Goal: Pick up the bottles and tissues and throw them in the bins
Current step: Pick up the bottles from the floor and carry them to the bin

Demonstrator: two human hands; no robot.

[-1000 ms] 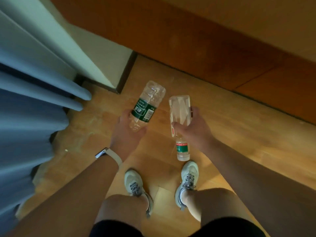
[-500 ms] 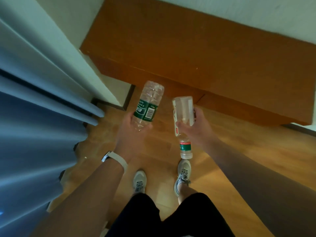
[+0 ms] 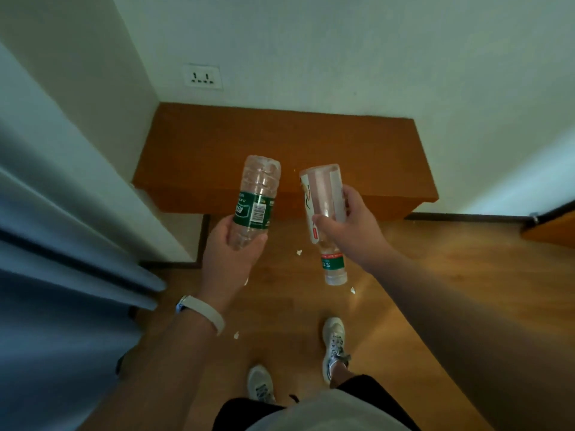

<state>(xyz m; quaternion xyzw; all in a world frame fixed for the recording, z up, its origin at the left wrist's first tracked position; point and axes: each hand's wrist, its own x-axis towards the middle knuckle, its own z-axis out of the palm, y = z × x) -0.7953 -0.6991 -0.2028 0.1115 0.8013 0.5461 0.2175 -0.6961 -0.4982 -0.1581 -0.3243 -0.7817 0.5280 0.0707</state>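
Found left hand (image 3: 231,253) wrapped round green-label bottle (image 3: 255,200), right hand (image 3: 348,225) clasping clear bottle (image 3: 323,213) neck-down, evidently for binning.

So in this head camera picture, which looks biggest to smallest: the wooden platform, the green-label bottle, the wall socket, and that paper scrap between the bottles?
1. Wooden platform, easily the largest.
2. Green-label bottle, though it is nearer the camera, which inflates it.
3. Wall socket.
4. Paper scrap, the smallest.

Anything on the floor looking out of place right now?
Yes: small white scraps lie scattered on the wooden floor, near the feet and under the two held bottles, likely tissue bits. No bin is in view.
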